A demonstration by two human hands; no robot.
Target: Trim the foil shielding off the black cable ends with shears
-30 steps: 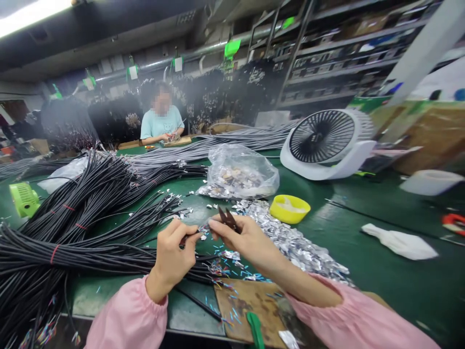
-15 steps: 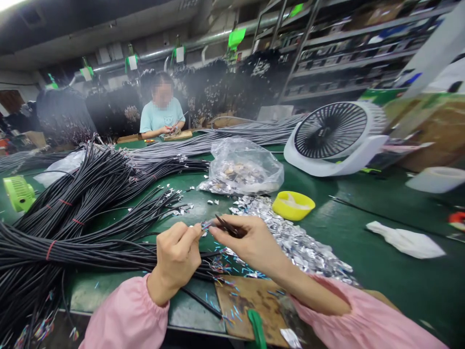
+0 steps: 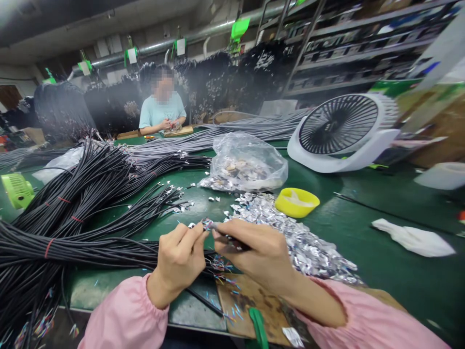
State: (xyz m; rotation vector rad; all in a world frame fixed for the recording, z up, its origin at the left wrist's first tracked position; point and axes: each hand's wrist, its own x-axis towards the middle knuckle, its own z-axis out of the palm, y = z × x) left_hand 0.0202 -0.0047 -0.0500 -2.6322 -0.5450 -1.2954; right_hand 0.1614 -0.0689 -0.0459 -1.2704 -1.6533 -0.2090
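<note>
My left hand (image 3: 180, 254) is closed in a pinch on a cable end, whose fine coloured wires (image 3: 208, 223) poke out past the fingertips. My right hand (image 3: 261, 249) meets it from the other side, wrapped around dark tweezers (image 3: 237, 242); their tips are hidden by the fingers. Beneath and to the left runs a bundle of black cables (image 3: 109, 252) tied with a red band, its stripped ends fanning out below my hands. One black cable (image 3: 205, 301) lies loose near the table edge.
A heap of silver foil scraps (image 3: 308, 247) spreads beyond my right hand, beside a yellow dish (image 3: 298, 203) and a clear plastic bag (image 3: 250, 162). A white fan (image 3: 339, 131) stands at right. A worn board (image 3: 254, 300) lies in front. A co-worker (image 3: 163, 106) sits across.
My right hand has rolled over and closed in on the wires, so the tweezers' points, seen before, are now covered. My left hand keeps its pinch. The view has shifted slightly.
</note>
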